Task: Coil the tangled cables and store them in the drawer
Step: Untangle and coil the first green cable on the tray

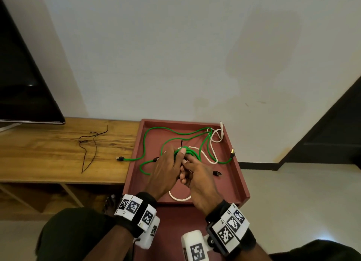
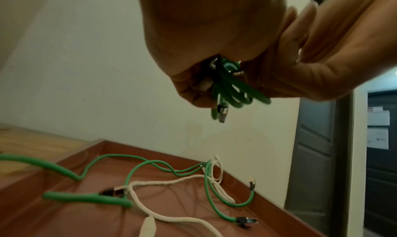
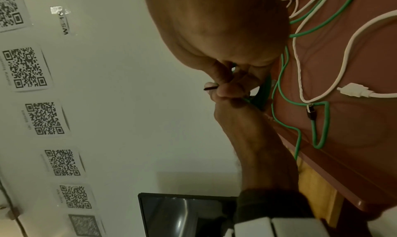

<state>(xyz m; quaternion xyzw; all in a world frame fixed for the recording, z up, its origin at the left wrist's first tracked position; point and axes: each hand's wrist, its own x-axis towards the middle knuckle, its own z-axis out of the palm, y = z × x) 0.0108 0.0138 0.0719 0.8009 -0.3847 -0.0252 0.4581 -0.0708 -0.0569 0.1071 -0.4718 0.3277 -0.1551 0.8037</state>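
While left hand (image 1: 166, 168) grips small green coil (image 1: 186, 153) over middle of red tray (image 1: 241, 180), right hand (image 1: 197, 179) pinches thin black tie (image 3: 211, 88) by it; more green cable, white cable (image 1: 212, 153) lie loose, far side; none stored; drawer not seen.

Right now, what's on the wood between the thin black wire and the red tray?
Head view: a green cable runs over the tray edge, its black plug on the wood right of the wire.

A plain white wall (image 1: 175, 45) rises beyond the fingers. Left of them runs a wooden surface (image 1: 48, 153) bearing a dark screen (image 1: 23, 80); right, a dark doorway (image 1: 332, 133) and pale floor (image 1: 293, 182).
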